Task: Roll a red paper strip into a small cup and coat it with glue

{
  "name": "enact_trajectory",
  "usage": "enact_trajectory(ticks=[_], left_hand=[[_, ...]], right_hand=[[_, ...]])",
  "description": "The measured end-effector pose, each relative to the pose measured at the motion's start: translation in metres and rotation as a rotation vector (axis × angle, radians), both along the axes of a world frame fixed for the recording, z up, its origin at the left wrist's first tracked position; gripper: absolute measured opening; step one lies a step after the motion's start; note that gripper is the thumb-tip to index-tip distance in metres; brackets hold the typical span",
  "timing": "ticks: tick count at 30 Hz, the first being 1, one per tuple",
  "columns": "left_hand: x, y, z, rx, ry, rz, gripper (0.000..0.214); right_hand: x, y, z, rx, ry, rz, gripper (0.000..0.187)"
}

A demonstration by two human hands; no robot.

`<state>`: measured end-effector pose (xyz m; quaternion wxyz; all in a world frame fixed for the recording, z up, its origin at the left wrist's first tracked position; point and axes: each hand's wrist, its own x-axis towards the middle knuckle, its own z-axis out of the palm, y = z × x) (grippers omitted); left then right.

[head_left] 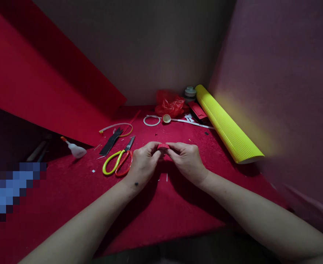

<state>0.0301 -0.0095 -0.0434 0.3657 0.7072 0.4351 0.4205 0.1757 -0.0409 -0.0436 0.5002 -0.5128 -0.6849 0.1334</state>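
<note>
Fingertips of the left hand (143, 165) and right hand (187, 161) pinch a small red ribbed piece (163, 146) from both sides, seemingly to keep it curled, just right of the scissors (118, 161). Its lower half hides behind the fingers, so whether it is a strip or a ring is unclear.

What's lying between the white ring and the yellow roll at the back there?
In the head view, a small tan round piece sits beside the white ring, and a thin white strip runs from it toward the yellow roll.
</note>
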Motion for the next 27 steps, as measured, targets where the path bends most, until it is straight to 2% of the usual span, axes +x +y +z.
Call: enact_trajectory(ticks=[4, 8, 12, 15, 18, 23, 27], left_hand=[[-0.003, -0.001, 0.0, 0.057, 0.033, 0.025, 0.02], [-0.003, 0.0, -0.001, 0.06, 0.022, 0.001, 0.02], [-0.003, 0.0, -0.001, 0.133, 0.062, 0.052, 0.018], [-0.003, 0.0, 0.001, 0.165, 0.052, 0.046, 0.02], [-0.003, 0.0, 0.005, 0.202, 0.039, 0.044, 0.021], [-0.007, 0.001, 0.012, 0.319, 0.053, 0.09, 0.023], [-0.011, 0.004, 0.013, 0.344, 0.02, 0.073, 0.022]], right_hand=[[-0.001, 0.0, -0.002, 0.127, -0.117, -0.07, 0.021], [-0.001, 0.001, -0.004, 0.091, -0.051, -0.049, 0.019], [0.0, 0.002, -0.006, 0.179, -0.243, -0.085, 0.022], [-0.001, 0.002, -0.005, 0.239, -0.291, -0.084, 0.028], [-0.003, 0.004, -0.002, 0.257, -0.293, -0.096, 0.029], [-0.007, 0.01, 0.009, 0.294, -0.337, -0.029, 0.028], [-0.009, 0.014, 0.016, 0.311, -0.289, -0.037, 0.025]])
